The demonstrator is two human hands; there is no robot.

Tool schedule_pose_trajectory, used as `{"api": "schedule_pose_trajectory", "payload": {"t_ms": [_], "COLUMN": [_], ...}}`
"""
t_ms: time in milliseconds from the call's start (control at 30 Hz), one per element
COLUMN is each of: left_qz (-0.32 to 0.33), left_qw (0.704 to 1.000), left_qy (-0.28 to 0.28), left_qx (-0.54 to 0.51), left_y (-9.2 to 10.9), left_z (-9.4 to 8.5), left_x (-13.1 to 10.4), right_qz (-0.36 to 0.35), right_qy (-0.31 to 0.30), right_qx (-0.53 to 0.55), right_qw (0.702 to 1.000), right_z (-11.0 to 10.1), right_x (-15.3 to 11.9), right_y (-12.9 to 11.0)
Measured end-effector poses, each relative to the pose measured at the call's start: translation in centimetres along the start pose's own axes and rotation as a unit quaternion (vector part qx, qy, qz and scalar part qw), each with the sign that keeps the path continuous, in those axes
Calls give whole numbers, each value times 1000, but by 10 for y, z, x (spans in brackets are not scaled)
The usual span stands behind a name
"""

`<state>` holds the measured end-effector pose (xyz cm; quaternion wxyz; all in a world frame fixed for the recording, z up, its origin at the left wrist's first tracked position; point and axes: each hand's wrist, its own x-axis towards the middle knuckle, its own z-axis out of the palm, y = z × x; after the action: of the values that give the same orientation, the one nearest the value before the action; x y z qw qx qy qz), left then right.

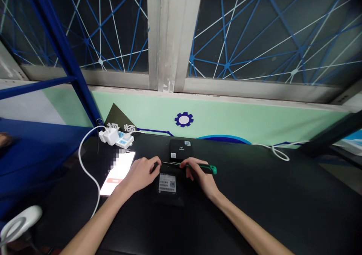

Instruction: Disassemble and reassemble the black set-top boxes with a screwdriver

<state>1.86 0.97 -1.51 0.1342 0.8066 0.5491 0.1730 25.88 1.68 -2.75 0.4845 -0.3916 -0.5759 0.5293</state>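
Note:
My right hand is closed around a screwdriver with a green and black handle, its thin metal shaft pointing left. The shaft's tip lies close to the fingertips of my left hand. The left thumb and index finger are pinched together; whatever is between them is too small to make out. Just below both hands, a black device with a white printed label lies on the black table. Behind the screwdriver sits a flat black box bearing a small sticker.
A phone with a bright screen lies left of my left hand. Beyond it are a white power strip and plug, with a white cable looping forward. Another white cable lies at the back right, below the windows.

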Motion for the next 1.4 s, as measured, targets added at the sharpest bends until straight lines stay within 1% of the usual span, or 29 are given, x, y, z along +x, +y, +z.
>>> {"api": "schedule_pose_trajectory", "payload": {"t_ms": [133,333,567,800,867,967,1067,1167,1233,1333,1400], "left_qz": [18,28,30,31,27,6,-25,-62,-80,-88,-79], "left_qw": [1000,999,999,999,999,999,998,995,993,993,994], "left_qy": [-3,-14,-23,-25,-26,-22,-21,-24,-39,-58,-68], "left_qx": [2,14,28,19,20,25,44,70,74,60,45], "left_y": [0,1,1,2,1,1,-1,-3,-3,-4,-4], "left_z": [0,0,3,3,2,0,-1,-3,-5,-8,-9], "left_x": [0,-1,-1,-2,-2,-2,-1,0,1,2,2], "right_qz": [3,12,33,24,8,-37,-72,-67,-58,-44,-37], "right_qy": [-5,10,-16,-11,8,55,101,135,156,176,172], "right_qx": [-6,55,15,10,11,25,73,117,119,76,32], "right_qw": [1000,998,999,1000,1000,998,990,982,979,981,984], "right_z": [2,6,9,7,4,-3,-7,-6,-5,-4,-4], "right_x": [-1,-1,-2,-1,-1,1,2,3,3,4,3], "right_y": [1,9,7,7,8,8,5,0,-1,1,2]}}
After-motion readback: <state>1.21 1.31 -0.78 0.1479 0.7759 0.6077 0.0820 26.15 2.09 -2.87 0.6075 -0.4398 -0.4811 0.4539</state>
